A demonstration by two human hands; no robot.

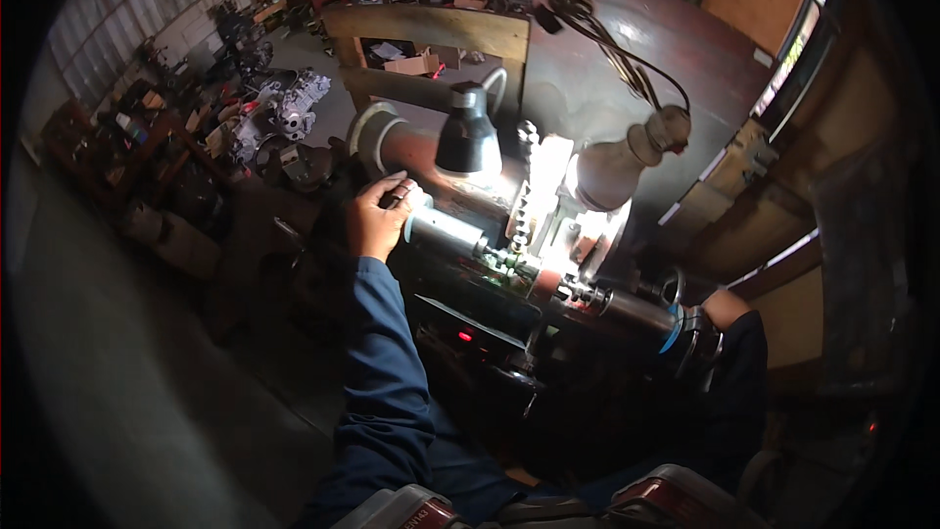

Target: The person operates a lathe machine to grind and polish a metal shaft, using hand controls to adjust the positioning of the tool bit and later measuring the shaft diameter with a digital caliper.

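On a bench machine, a bright metal cylinder [446, 231] lies at the left, with a pale blue ring at its outer end. My left hand [380, 216] is at that end, its fingers bent together around something dark and small that I cannot make out. A second metal cylinder [634, 314] with a blue ring is at the right. Beside its clamp-like metal end piece [699, 328] is my right hand [725, 308], its fingers hidden. Between the cylinders runs a shaft-like part [524, 262]. A lobed shaft resembling a camshaft [525, 186] stands behind it.
A black lamp [468, 132] and a pale lamp [607, 171] hang close over the machine, lighting its middle. A coiled cable [612, 39] runs above. Engine parts [289, 108] crowd the floor at the far left. A wooden frame [431, 29] stands behind.
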